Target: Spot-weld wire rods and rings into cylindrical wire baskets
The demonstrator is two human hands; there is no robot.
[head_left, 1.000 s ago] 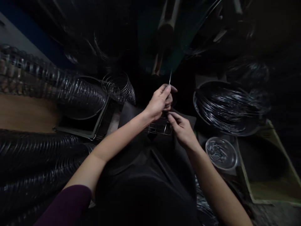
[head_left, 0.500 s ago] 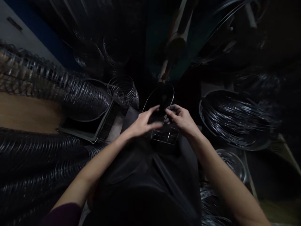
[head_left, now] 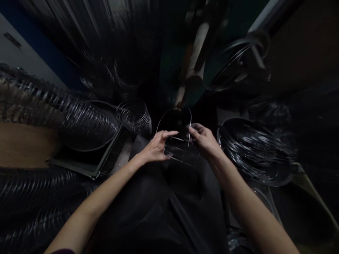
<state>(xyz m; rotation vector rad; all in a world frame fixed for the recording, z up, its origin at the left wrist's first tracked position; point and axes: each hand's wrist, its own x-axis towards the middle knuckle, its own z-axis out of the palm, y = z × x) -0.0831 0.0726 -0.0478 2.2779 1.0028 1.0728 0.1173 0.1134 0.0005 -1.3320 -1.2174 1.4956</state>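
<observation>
In front of my lap is a small rectangular wire frame, its thin bars faint in the dim light. My left hand grips its left side, the thumb at the lower edge and the fingers along the upper edge. Between thumb and fingers, my right hand pinches a bent wire close to its straight lower end. This wire arches up and over to the left, towards my left hand. Whether it is joined to the frame, I cannot tell.
Left of me, a coil of wire rings stands by a dark crate, below a long row of wire rings. At right is a round basin heaped with shiny wires. A machine with a pale bar rises ahead.
My left hand has closed in on the wire frame's side; before, its thumb and fingers were spread near it. The right hand still pinches the bent wire. The camera view has shifted slightly.
</observation>
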